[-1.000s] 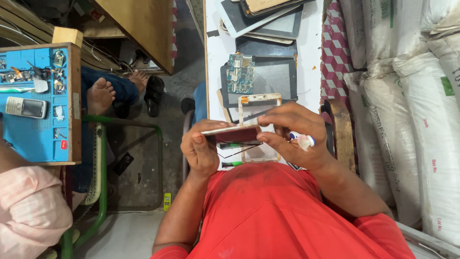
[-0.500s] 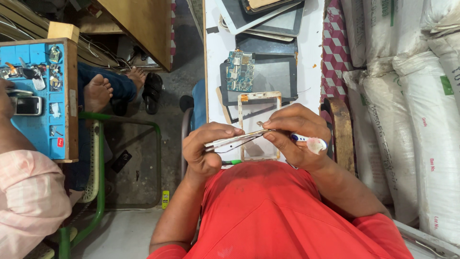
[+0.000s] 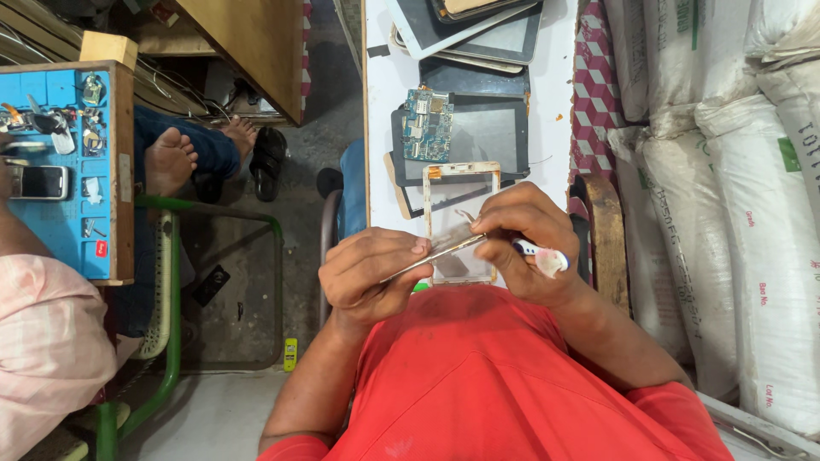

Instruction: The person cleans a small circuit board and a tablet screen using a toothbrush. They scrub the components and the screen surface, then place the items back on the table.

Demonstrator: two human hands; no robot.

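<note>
A person in a red shirt works at a white table [image 3: 384, 102], seen from overhead. Far to the left of the hands, a blue work tray [image 3: 60, 179] holds small tools and a phone [image 3: 36, 182], beside another person's bare foot [image 3: 166, 162]. The left hand [image 3: 371, 275] is curled closed, pinching the lower end of a thin flat panel [image 3: 431, 253], glossy and seen edge-on. The panel's long axis slants from lower left up to upper right, running across to the right hand [image 3: 521, 248]. That hand is clenched around a white-handled tool [image 3: 538, 253] and touches the panel's upper end. Beneath both hands lies a pale rectangular tablet frame [image 3: 431, 183]. Just beyond it rests a green circuit board [image 3: 427, 125] on dark tablet screens. Right of the hands stand white woven sacks [image 3: 735, 213].
</note>
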